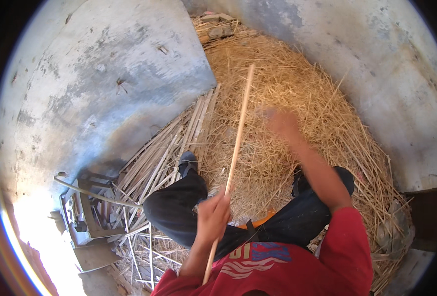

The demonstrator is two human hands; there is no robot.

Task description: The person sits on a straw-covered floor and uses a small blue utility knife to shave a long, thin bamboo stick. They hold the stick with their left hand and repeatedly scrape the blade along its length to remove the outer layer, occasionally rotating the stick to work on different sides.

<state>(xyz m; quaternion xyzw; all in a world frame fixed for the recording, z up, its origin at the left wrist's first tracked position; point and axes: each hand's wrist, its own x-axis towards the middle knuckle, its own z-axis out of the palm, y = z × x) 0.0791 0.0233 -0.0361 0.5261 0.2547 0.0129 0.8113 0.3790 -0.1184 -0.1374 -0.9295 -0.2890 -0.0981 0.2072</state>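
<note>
My left hand (212, 217) is closed around a long, pale strip that looks like split bamboo or wood (239, 126). The strip slants upward from near my left forearm, its far end standing over the straw. My right hand (281, 123) is out to the right of the strip, apart from it, and smeared by motion. A faint greyish blur shows at its fingers, too unclear to tell what it is. Between my legs, below the strip's middle, part of an orange thing (264, 219) shows; the rest is hidden.
Thin shavings and straw (297, 84) cover the floor ahead and to the right. Long split strips (166, 148) lie at the left, beside a metal-framed box (87, 217). Worn plaster walls (115, 64) rise on both sides. Bricks (218, 29) lie at the far end.
</note>
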